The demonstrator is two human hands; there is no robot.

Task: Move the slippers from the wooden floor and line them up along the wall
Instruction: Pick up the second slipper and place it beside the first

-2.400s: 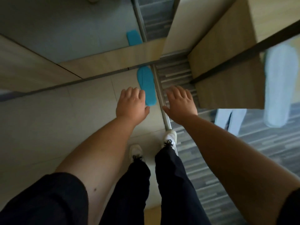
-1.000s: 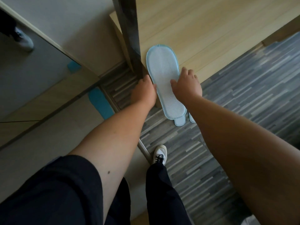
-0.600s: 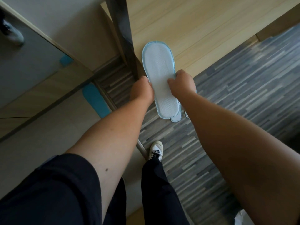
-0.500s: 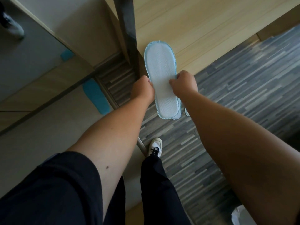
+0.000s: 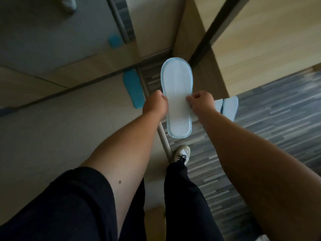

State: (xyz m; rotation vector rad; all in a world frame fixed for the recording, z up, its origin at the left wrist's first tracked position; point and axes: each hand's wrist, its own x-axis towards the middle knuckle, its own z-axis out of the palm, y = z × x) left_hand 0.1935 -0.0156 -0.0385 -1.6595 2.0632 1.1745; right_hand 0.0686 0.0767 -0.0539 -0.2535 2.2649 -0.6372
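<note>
I hold a pale blue-white slipper (image 5: 176, 80) sole-up in the air, above the grey striped floor near the doorway. My left hand (image 5: 155, 106) pinches its left edge and my right hand (image 5: 201, 104) pinches its right edge. A blue slipper (image 5: 133, 89) lies on the beige tiled floor by the wall, left of the metal threshold strip (image 5: 163, 136). More pale slippers (image 5: 229, 106) rest on the striped floor against the wooden cabinet, right of my right hand.
A wooden cabinet (image 5: 260, 40) with a dark vertical strip stands at the upper right. A mirror panel (image 5: 52, 32) at the upper left reflects a blue patch. My white shoe (image 5: 182, 153) stands on the striped floor beside the threshold.
The pale slipper has been lifted off the pile by the cabinet and carried left toward the threshold. Both hands went from resting on it to gripping its edges. The view has swung left.
</note>
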